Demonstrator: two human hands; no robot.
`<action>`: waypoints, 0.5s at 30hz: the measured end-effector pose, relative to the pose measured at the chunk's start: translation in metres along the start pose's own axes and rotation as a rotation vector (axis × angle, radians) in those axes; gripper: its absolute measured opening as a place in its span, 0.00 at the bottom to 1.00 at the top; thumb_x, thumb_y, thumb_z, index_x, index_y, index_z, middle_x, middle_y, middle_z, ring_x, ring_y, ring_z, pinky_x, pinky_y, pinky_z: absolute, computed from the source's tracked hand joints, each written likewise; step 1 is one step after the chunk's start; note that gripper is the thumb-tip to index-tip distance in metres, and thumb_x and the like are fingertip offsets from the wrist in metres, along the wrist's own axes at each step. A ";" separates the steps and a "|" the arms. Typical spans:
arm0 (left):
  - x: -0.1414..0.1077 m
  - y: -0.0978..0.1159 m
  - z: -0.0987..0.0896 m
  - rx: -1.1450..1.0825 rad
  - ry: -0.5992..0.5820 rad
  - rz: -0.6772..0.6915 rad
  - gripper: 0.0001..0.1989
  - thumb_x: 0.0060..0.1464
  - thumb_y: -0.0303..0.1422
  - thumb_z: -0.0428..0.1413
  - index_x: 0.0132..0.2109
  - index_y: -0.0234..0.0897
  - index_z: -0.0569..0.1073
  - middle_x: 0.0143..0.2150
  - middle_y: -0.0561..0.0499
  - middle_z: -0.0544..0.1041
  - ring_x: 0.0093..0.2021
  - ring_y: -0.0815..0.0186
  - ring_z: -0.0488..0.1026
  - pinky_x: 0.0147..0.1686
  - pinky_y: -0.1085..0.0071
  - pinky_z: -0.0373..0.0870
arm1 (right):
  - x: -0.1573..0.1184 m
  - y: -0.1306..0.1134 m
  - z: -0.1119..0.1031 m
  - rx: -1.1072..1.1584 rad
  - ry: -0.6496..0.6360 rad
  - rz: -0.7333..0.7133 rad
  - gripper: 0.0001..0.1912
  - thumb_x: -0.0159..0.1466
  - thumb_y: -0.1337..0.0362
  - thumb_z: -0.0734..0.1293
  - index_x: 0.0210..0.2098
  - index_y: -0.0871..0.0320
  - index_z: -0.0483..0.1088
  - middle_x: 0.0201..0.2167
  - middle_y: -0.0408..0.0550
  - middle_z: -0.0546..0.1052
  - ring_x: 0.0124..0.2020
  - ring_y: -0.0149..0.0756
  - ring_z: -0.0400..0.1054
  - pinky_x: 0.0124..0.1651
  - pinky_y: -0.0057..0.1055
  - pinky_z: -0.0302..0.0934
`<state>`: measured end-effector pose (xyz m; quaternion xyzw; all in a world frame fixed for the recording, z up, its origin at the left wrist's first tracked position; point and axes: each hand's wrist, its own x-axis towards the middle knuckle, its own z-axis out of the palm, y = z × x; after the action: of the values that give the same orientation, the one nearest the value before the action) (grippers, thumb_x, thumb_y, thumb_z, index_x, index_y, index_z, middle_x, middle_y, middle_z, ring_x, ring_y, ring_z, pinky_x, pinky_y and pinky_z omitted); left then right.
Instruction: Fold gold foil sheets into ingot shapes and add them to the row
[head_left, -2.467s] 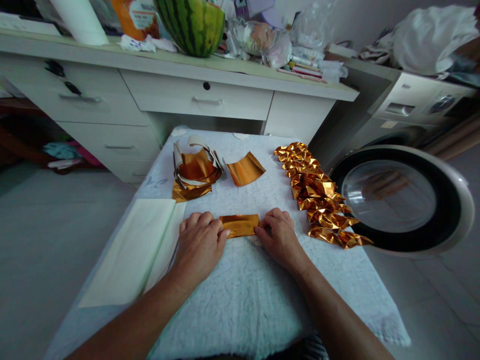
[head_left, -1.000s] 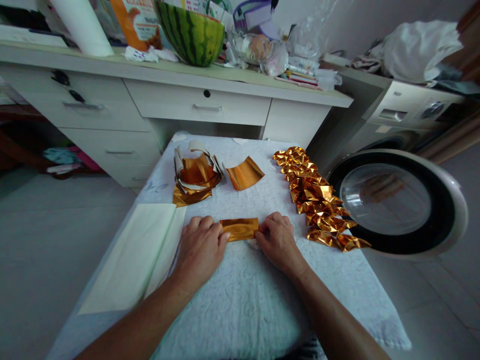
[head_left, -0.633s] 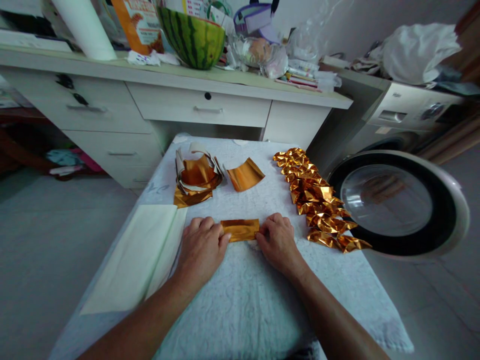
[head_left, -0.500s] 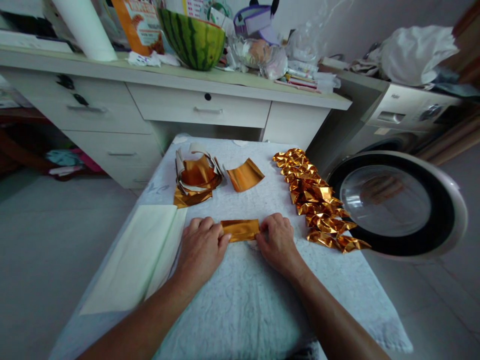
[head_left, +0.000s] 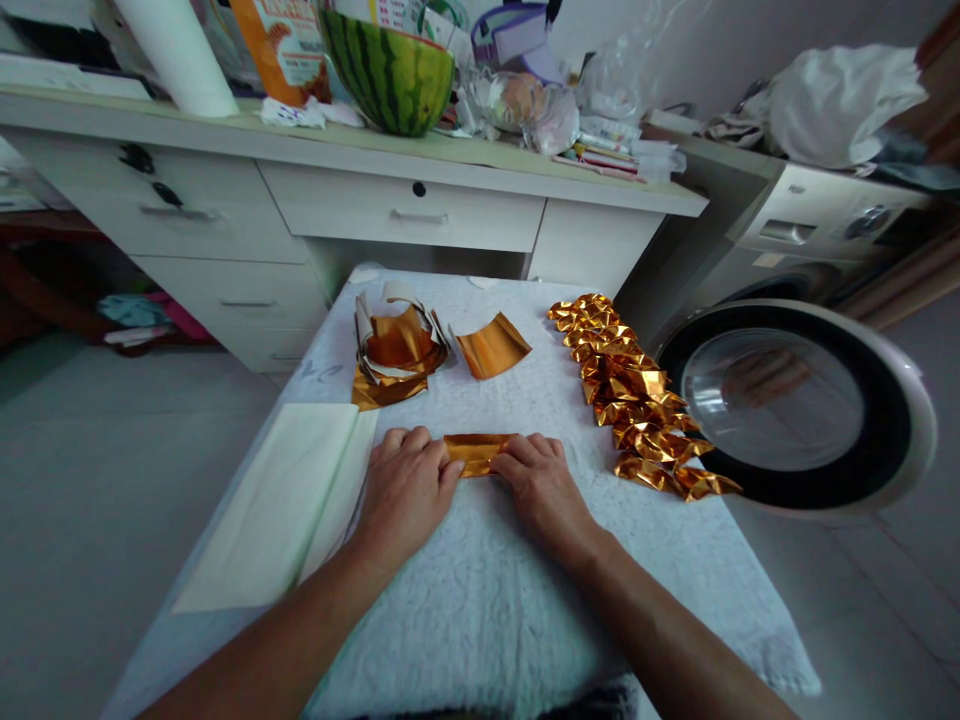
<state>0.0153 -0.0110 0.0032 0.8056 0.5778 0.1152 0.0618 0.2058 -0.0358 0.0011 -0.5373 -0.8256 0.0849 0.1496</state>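
A narrow folded strip of gold foil paper (head_left: 474, 455) lies flat on the cloth-covered table between my hands. My left hand (head_left: 409, 490) grips its left end, fingers closed, the thumb on the near edge. At the right end my right hand (head_left: 541, 490) has its fingers closed on the strip and covers part of it. Behind them rests a loose curved gold sheet (head_left: 493, 347), and left of that a curled stack of gold and white sheets (head_left: 397, 350). Several twisted shiny gold foil pieces (head_left: 626, 385) form a column on the right side.
Folded pale paper (head_left: 270, 510) lies along the left side of the table (head_left: 510, 600). Behind stands a white counter (head_left: 480, 165) with a cut watermelon (head_left: 390, 75) and bags. A washing machine's open round door (head_left: 780, 400) reaches close to the table's right edge.
My right hand has moved left along the foil strip and now covers its right end. My left hand stays at the left end. The view has shifted slightly.
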 end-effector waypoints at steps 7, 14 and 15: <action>0.000 0.000 0.000 0.022 0.003 0.012 0.12 0.60 0.36 0.51 0.32 0.37 0.75 0.37 0.45 0.73 0.41 0.55 0.65 0.42 0.59 0.61 | -0.006 -0.012 -0.003 -0.243 -0.099 -0.118 0.17 0.69 0.66 0.60 0.57 0.51 0.65 0.42 0.49 0.72 0.42 0.42 0.63 0.45 0.41 0.53; -0.003 0.003 0.001 0.052 0.025 0.017 0.12 0.62 0.36 0.49 0.35 0.37 0.74 0.38 0.44 0.73 0.42 0.53 0.65 0.42 0.58 0.61 | -0.010 -0.030 -0.003 -0.360 -0.160 -0.070 0.25 0.68 0.66 0.59 0.64 0.46 0.56 0.43 0.52 0.70 0.43 0.46 0.64 0.45 0.47 0.59; -0.003 0.002 0.002 0.056 0.031 0.016 0.11 0.62 0.35 0.49 0.35 0.37 0.73 0.38 0.44 0.74 0.42 0.53 0.65 0.42 0.58 0.61 | -0.010 -0.032 -0.003 -0.368 -0.165 -0.068 0.25 0.68 0.66 0.59 0.63 0.46 0.57 0.44 0.52 0.70 0.44 0.46 0.64 0.46 0.48 0.59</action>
<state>0.0163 -0.0147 0.0016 0.8097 0.5754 0.1119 0.0293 0.1829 -0.0578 0.0117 -0.5187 -0.8543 -0.0286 -0.0166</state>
